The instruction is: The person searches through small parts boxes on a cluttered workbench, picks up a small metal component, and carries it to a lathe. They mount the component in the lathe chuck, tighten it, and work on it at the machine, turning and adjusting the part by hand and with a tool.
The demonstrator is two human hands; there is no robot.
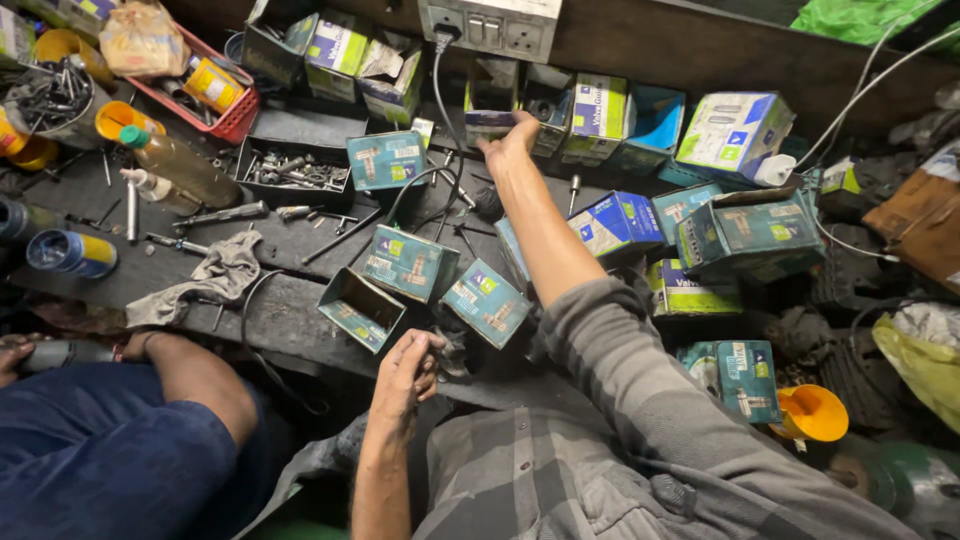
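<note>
The fingers (428, 352) of the left hand (405, 372) are curled loosely inward at the near edge of the dark workbench (290, 300), closed on something small and dark — what it is cannot be told. The right hand (510, 143) is stretched far across the bench, its fingers reaching into the open top of a small cardboard box (490, 103) standing in the back row; whether they grip anything inside is hidden. Just in front of the left hand lie 3 open teal boxes (410, 262), tipped on their sides and close together, with a black cable (440, 120) running down among them from a grey socket strip (490, 25) on the back wall. More teal and white boxes (750, 230) are heaped to the right of the outstretched forearm, and an orange funnel (812, 412) sits near the grey checked sleeve (640, 400). To the left, well apart from both hands, a grey rag (205, 280) lies on the bench beside scattered bolts and tools, a black tray of metal parts (295, 165), a red basket (225, 100) and an oil bottle with a green cap (185, 165). At the lower left another person's arm (195, 375) — in dark blue clothing — rests along the bench edge, the hand on a dark cylindrical tool (60, 352).
</note>
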